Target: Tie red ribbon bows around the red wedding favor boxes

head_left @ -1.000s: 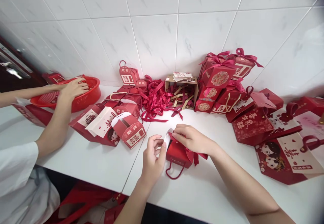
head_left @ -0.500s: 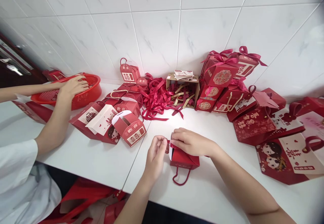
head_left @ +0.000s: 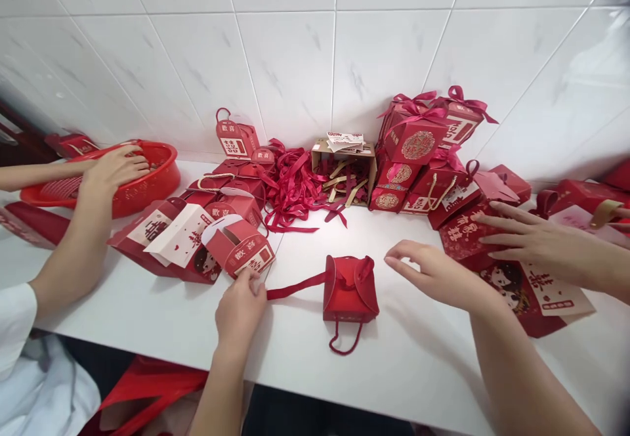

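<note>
A small red gift box [head_left: 351, 306] stands on the white table in front of me, its curved top flaps folded over. A twisted red cord handle [head_left: 346, 352] hangs off its near side. From its left side a dark red ribbon [head_left: 298, 285] stretches almost straight to my left hand [head_left: 240, 311], whose closed fingers grip the end. That hand is just below a part-open red box [head_left: 239, 249]. To the right of the gift box, my right hand [head_left: 438, 275] hovers apart from it, thumb and fingers spread with nothing in them.
A person's hand [head_left: 531, 236] lies over red boxes at right; another person's hand [head_left: 115, 168] reaches into a red plastic basket [head_left: 147, 194] at left. Behind are piled ribbons [head_left: 298, 190], a cardboard box [head_left: 369, 155] of ribbon pieces and stacked bow-tied boxes [head_left: 418, 140].
My left hand has moved left, drawing the ribbon out from the box. My right hand has let go of the box and moved right. Another person's hand has appeared at right.
</note>
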The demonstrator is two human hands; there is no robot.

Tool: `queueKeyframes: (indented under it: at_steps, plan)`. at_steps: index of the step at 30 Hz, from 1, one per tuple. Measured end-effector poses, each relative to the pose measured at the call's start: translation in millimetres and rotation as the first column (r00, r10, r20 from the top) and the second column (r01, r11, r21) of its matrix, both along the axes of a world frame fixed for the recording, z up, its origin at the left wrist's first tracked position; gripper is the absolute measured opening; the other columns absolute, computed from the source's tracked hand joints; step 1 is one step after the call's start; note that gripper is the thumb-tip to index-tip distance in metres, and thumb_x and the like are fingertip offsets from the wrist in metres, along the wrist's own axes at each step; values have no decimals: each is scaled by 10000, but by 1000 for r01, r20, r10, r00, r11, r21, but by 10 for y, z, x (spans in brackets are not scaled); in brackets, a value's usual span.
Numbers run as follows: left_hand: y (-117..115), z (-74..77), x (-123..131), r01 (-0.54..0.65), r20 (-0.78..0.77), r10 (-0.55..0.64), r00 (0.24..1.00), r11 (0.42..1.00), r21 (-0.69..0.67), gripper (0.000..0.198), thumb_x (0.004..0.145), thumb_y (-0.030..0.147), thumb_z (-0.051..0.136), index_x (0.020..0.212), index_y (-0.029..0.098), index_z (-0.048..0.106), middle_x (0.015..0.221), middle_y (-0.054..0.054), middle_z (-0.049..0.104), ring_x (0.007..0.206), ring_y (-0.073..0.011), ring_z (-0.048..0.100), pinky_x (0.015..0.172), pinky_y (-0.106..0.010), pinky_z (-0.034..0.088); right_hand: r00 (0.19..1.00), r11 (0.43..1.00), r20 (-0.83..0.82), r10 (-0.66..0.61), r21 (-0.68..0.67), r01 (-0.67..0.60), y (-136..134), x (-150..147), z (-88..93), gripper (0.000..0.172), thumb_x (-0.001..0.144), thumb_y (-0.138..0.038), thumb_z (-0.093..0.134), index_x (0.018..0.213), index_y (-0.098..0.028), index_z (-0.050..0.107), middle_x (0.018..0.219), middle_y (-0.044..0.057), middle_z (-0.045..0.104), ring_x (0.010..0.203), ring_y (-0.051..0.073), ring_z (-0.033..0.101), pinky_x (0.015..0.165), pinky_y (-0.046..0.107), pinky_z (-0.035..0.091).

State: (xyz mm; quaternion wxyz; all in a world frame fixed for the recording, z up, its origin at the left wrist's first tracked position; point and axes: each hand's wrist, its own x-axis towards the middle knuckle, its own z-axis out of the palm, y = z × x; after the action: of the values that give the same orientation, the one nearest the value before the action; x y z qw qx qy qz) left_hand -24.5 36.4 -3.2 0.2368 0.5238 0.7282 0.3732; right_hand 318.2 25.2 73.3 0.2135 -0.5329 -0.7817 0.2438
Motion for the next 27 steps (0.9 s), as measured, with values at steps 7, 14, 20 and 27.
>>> queueKeyframes:
  at_steps: [7, 14, 20, 27]
  plan:
    - [-12, 158, 686, 459, 259, -462, 848, 885, 76, 300, 875, 500, 469, 891, 217, 565, 874, -28, 605, 776, -172, 577, 723, -287, 488, 985, 984, -124, 120, 145, -102, 139, -193, -499, 246, 943, -342, 522, 1153, -257, 616, 1346, 94, 578, 1255, 245, 543, 1031, 454, 473]
    - [-41, 350, 649, 589, 442, -512, 737, 807, -48, 453, 859, 565, 478, 595, 202, 415, 560, 53, 326, 502, -101, 306, 455, -218, 285, 966, 938, -220, 135, 343, -53, 54, -144, -528, 84, 913, -265, 575, 856, -233, 629, 989, 99, 691, 942, 232, 666, 799, 392, 561]
    - [4, 459, 513, 566, 481, -463, 744, 820, -86, 469, 791, 531, 587, 557, 198, 355, 537, 66, 275, 495, -87, 230, 466, -219, 185, 975, 882, -174, 137, 469, -40, -71, -38, -474, 161, 890, -170, 534, 743, -230, 561, 714, 38, 600, 643, 171, 561, 568, 311, 482]
    - [27, 461, 518, 595, 495, -489, 718, 800, -74, 349, 728, 487, 673, 662, 201, 484, 535, 86, 316, 493, -85, 275, 478, -206, 214, 993, 756, 94, 73, 644, -117, -125, -44, -554, 328, 896, -96, 415, 598, -234, 428, 561, 9, 479, 545, 163, 406, 533, 308, 381]
